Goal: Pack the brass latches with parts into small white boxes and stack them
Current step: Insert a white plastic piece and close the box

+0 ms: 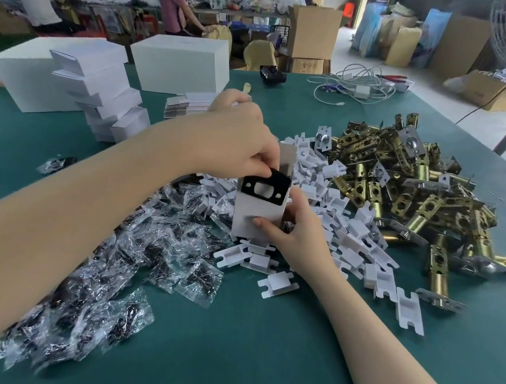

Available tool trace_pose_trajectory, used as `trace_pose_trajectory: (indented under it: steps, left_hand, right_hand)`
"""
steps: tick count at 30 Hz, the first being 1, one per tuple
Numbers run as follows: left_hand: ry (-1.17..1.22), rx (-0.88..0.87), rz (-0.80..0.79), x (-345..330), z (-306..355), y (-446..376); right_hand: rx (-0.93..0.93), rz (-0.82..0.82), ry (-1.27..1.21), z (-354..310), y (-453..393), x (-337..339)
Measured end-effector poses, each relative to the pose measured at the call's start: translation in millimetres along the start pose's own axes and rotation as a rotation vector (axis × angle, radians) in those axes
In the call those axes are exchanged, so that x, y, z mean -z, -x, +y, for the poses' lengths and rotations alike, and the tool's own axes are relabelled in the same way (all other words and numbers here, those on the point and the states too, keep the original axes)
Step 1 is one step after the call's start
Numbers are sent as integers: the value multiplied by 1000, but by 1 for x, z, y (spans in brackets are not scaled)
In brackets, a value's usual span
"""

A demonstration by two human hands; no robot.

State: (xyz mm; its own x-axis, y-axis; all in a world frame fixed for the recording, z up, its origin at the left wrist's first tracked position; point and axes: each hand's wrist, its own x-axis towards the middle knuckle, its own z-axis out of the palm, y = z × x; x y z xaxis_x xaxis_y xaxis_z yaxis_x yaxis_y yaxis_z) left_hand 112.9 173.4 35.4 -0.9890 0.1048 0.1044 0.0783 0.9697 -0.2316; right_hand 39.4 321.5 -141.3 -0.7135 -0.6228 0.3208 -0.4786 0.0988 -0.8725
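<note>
Clear packets (110, 274) are lying heaped at left on the green table (246, 359). At centre, the left hand (244, 142) is pinching a black plate (265, 189) at the open mouth of a small white box (257, 213), which the right hand (291, 226) is gripping upright. Brass latches (413, 199) are lying piled at right.

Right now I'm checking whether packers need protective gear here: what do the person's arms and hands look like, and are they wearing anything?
Both forearms are bare up to the frame edge, with no sleeves in view. The left hand and the right hand wear no gloves, and no rings, watch or wristband show. The one thumbnail that faces the camera, on the right hand, looks short and unpainted.
</note>
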Motion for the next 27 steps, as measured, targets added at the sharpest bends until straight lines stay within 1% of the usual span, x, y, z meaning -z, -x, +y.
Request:
trace_pose_trajectory:
  steps: [2,3,7,9,11,15,17,20,23,27]
  left_hand:
    - [49,55,4,-2,-2,0]
    - [59,79,32,-3,-3,0]
    - [51,103,232,-2,-5,0]
    - [35,93,285,-2,-4,0]
    - [4,78,260,-5,-2,0]
    - [-18,28,115,-13,-2,0]
    - [3,17,76,-15,-5,-1]
    - [56,13,52,-16,-10,-1]
    - [184,37,36,-15,-17,-1]
    - [192,21,-20,-19,-16,-3]
  right_hand:
    - [-1,1,6,0,0,0]
    - [-4,3,6,1,-1,0]
    - [-8,2,21,2,-1,-1]
    - [-8,0,22,1,-1,0]
    - [-8,-2,21,1,-1,0]
    - [0,-3,25,0,-1,0]
    - [2,-6,21,-1,-1,0]
    - [1,-4,24,0,-1,0]
    - [-2,-3,18,-1,-1,0]
    - [10,-4,17,-2,0,2]
